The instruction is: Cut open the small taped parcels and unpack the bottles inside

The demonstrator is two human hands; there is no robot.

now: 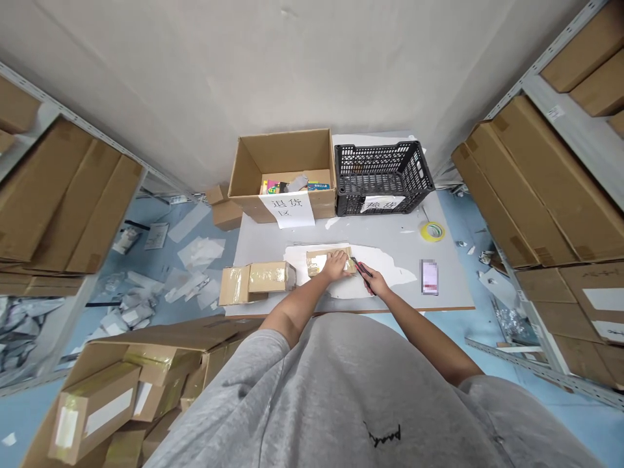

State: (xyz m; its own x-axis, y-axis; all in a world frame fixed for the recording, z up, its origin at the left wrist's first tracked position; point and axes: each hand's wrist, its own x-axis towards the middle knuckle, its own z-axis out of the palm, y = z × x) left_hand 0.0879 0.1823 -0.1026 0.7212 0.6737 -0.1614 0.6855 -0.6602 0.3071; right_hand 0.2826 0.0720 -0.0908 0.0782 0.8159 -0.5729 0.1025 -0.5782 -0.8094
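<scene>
A small taped cardboard box with a white label lies on the white patch of the table. My left hand grips it from above, fingers curled over its top and thumb at the near side. In my right hand is a black and red utility knife, its tip at the right end of the box. What the knife's blade touches is too small to make out. Two more taped cardboard boxes, a larger one and a smaller one, sit to the left of my left hand.
Along the back of the table stand an open carton with colourful items and a black plastic crate. Yellow tape and a phone lie to the right. A big carton of boxes stands at lower left; shelves flank both sides.
</scene>
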